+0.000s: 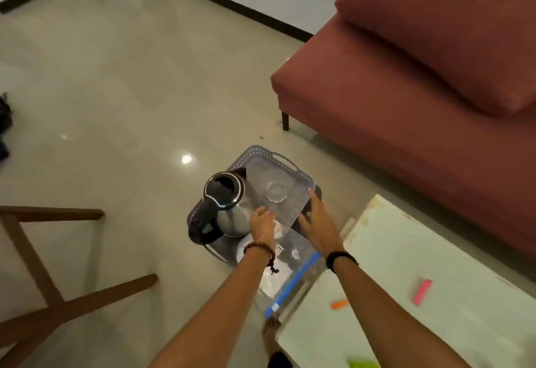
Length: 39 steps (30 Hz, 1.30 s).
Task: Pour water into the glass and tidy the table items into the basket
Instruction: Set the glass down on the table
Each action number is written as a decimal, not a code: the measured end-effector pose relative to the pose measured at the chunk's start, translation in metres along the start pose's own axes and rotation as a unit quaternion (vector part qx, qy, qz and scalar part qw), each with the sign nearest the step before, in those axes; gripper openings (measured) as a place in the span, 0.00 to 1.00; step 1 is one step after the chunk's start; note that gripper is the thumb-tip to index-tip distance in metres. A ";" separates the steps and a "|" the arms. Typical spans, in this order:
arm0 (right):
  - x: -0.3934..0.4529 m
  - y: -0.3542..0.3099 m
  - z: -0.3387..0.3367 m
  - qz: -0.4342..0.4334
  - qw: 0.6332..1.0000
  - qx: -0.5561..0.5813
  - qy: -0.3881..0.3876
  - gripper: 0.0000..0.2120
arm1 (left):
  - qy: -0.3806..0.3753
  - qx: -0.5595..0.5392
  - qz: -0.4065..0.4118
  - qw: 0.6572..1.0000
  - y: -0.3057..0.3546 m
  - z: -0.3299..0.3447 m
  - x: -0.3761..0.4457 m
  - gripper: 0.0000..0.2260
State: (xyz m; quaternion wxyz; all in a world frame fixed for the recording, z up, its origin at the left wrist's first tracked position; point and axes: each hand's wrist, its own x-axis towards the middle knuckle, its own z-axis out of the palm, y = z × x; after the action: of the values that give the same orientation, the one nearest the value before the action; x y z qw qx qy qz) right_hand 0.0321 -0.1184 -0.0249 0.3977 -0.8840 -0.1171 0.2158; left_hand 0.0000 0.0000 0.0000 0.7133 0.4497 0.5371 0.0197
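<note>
A grey perforated basket (262, 151) stands on the floor beside the table. In its left half is a steel kettle (232, 216) with a black lid and handle. A clear plastic box (290, 182) lies tilted over the right half, and a small glass (275, 191) shows through it. My left hand (262, 224) grips the box's near left edge. My right hand (317, 219) presses flat against its right edge. Below my wrists a clear zip bag with a blue seal (293, 283) lies over the basket's near end.
The white table (406, 251) at the lower right carries a pink item (422, 292), an orange item (340, 304) and a green item (362, 364). A red sofa (406, 92) stands behind the basket. Wooden chair legs (43, 266) are at the left.
</note>
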 end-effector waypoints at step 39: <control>-0.301 0.130 -0.118 0.187 0.818 0.491 0.237 0.15 | -0.285 0.132 -0.023 0.949 -0.214 0.042 -0.232 0.26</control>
State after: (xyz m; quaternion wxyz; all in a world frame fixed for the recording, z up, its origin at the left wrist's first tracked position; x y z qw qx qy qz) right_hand -0.1719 -0.3942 0.0337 0.7463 -0.6005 0.2694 0.0991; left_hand -0.1628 -0.2718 0.0325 0.7713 0.5140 0.3199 -0.1965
